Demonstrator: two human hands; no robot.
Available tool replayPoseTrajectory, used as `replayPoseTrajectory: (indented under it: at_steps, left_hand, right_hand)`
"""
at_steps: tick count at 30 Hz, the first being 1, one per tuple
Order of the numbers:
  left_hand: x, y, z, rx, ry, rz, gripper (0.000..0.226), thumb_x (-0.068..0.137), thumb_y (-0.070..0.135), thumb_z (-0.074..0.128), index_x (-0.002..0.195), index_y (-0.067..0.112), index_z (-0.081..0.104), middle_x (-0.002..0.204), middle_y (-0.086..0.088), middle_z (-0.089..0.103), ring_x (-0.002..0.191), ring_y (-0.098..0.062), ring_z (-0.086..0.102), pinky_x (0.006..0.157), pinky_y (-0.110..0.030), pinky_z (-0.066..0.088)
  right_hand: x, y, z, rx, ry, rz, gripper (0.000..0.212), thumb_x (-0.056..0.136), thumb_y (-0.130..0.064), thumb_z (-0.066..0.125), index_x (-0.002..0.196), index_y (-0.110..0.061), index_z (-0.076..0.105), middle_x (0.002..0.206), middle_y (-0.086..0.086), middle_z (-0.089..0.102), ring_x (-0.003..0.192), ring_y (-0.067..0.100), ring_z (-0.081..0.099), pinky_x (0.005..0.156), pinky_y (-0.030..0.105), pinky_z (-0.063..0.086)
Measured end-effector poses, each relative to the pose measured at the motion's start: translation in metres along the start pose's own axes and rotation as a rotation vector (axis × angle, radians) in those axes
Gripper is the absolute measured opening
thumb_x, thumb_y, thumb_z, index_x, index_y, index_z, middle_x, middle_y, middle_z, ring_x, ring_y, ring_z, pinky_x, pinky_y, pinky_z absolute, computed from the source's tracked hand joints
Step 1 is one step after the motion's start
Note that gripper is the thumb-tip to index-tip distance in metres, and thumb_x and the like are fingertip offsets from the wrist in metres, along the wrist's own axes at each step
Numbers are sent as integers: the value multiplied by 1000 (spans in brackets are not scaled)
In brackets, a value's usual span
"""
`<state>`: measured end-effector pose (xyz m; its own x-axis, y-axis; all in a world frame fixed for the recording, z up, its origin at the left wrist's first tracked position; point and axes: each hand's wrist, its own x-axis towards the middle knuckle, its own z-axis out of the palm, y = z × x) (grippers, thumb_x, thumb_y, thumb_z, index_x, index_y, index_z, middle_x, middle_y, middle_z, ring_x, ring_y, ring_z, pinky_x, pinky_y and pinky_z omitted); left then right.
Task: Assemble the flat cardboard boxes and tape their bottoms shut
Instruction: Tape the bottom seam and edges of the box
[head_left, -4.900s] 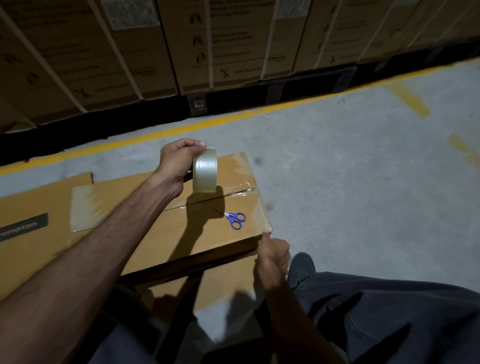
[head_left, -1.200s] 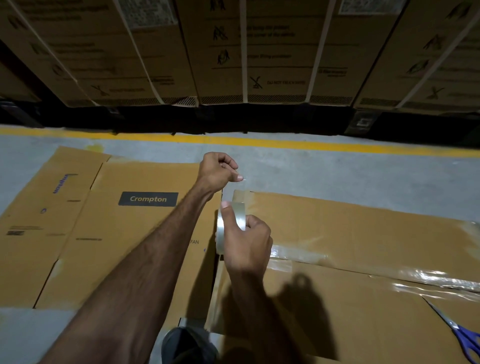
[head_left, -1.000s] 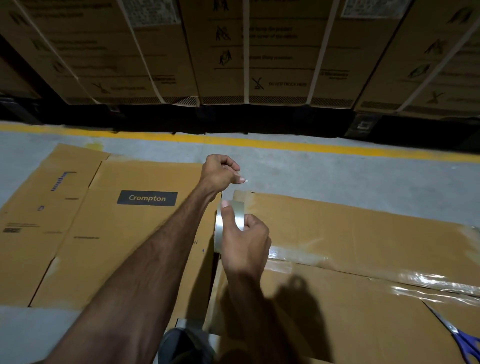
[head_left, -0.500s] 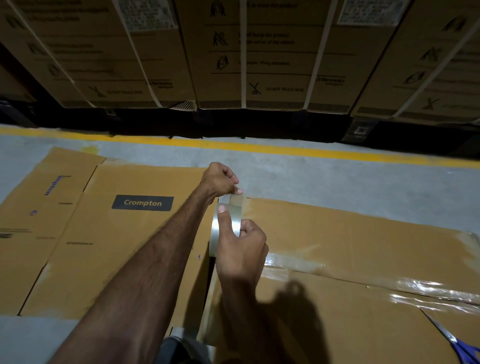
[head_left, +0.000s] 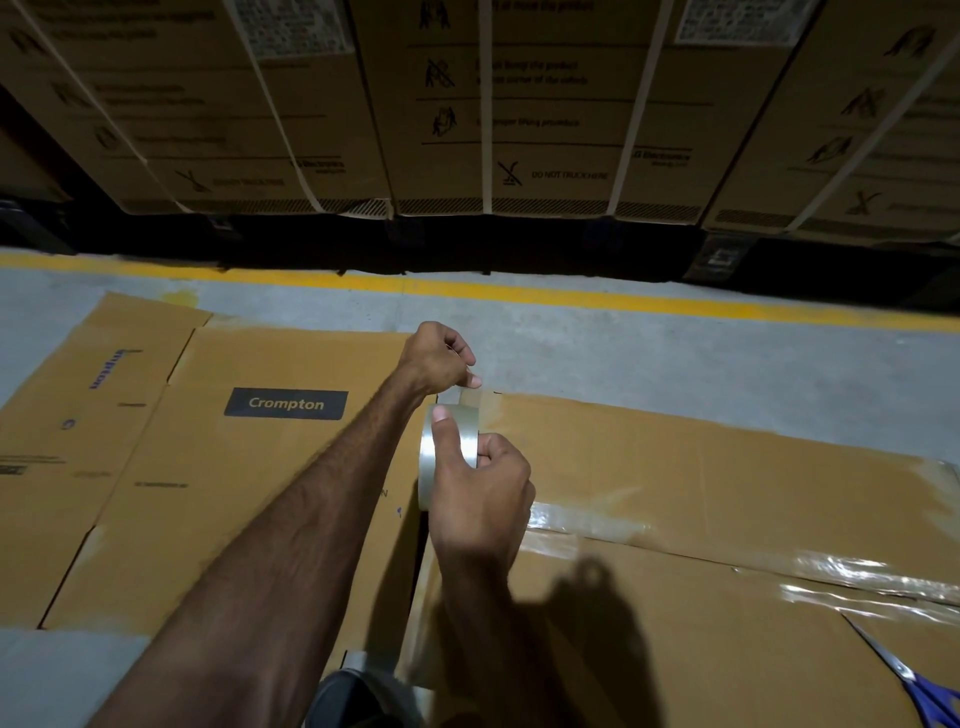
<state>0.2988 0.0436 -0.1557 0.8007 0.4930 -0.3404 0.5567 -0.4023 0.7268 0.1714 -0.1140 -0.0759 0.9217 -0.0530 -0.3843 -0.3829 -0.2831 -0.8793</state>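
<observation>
An assembled cardboard box (head_left: 701, 467) lies in front of me, its flaps closed and a clear tape strip (head_left: 779, 566) running along the middle seam. My right hand (head_left: 480, 499) grips a roll of clear tape (head_left: 428, 457) at the box's left edge, thumb on the roll's outer face. My left hand (head_left: 441, 358) pinches the pulled-out tape end at the box's far left corner. Blue-handled scissors (head_left: 919, 691) lie on the box at the lower right.
Flat cardboard boxes (head_left: 182, 467), one marked "Crompton", lie on the concrete floor to the left. A yellow floor line (head_left: 571, 296) runs across behind. Strapped cartons (head_left: 493, 104) on pallets form a wall at the back. My shoe (head_left: 353, 696) shows at the bottom.
My left hand has dropped with the tape end down to the box's far corner. My right hand still holds the roll at the left edge. Earlier the roll was in my left hand.
</observation>
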Motion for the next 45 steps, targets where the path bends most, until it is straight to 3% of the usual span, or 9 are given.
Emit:
replayPoseTrajectory:
  at_steps: [7, 13, 20, 23, 27, 32, 37, 42, 45]
  left_hand:
    - [4, -5, -2, -93, -14, -17, 27, 65, 0, 95, 77, 8, 73, 80, -14, 75, 80, -27, 72, 84, -53, 64]
    - [5, -7, -3, -183, 24, -4, 26, 66, -3, 93, 78, 6, 72, 78, -16, 74, 78, -25, 75, 87, -50, 64]
    - [5, -6, -1, -134, 5, -2, 27, 64, 1, 95, 79, 8, 73, 84, -20, 75, 91, -37, 76, 83, -55, 64]
    - [3, -6, 1, -53, -57, -20, 26, 66, 2, 95, 79, 6, 73, 78, -14, 75, 77, -31, 74, 81, -51, 65]
    - [5, -5, 2, 59, -147, -47, 14, 84, -7, 77, 77, 4, 72, 60, -3, 65, 50, -9, 61, 55, -29, 53]
    - [9, 0, 0, 192, -280, -85, 19, 87, -4, 62, 80, 6, 77, 77, -3, 70, 70, -15, 59, 62, -27, 53]
    - [17, 6, 0, 394, -371, -126, 36, 60, 21, 66, 92, 12, 81, 102, -4, 77, 96, -24, 72, 87, -46, 64]
    - [34, -21, -4, 486, -383, -136, 26, 80, 36, 75, 103, 26, 79, 120, 3, 71, 91, -10, 65, 50, -22, 55]
    - [12, -18, -10, 329, -402, -134, 19, 88, 29, 66, 98, 25, 82, 114, 2, 70, 97, -18, 61, 59, -30, 52]
  right_hand:
    - [-3, 3, 3, -12, 20, -28, 60, 87, -75, 63, 62, -31, 30, 53, -27, 46, 53, 11, 32, 60, 36, 34]
    - [-2, 3, 4, -29, 27, -11, 57, 85, -76, 62, 63, -31, 35, 57, -4, 35, 57, 8, 37, 66, 38, 40]
    - [8, 12, 7, 10, -52, -82, 44, 90, -65, 63, 73, -25, 57, 70, 5, 62, 68, 24, 58, 71, 42, 53]
    - [8, 13, 10, -7, -44, -83, 54, 81, -77, 54, 75, -24, 59, 71, 6, 64, 69, 24, 60, 70, 42, 54]
    - [5, 8, 9, 4, 5, -24, 56, 81, -80, 60, 63, -30, 43, 59, -9, 51, 60, 16, 46, 61, 37, 43]
    - [2, 7, 9, 2, 30, -6, 61, 82, -80, 63, 61, -31, 33, 53, -18, 45, 55, 12, 34, 60, 36, 35]
    - [3, 9, 11, 10, 24, -7, 63, 83, -79, 63, 64, -24, 38, 53, -9, 41, 55, 15, 38, 61, 37, 39]
    - [0, 8, 9, 31, 4, 2, 58, 84, -75, 64, 63, -28, 38, 53, -14, 48, 56, 9, 43, 62, 36, 40]
    - [0, 10, 9, 31, 8, 12, 58, 83, -77, 63, 63, -29, 38, 53, -16, 48, 55, 9, 43, 61, 36, 38]
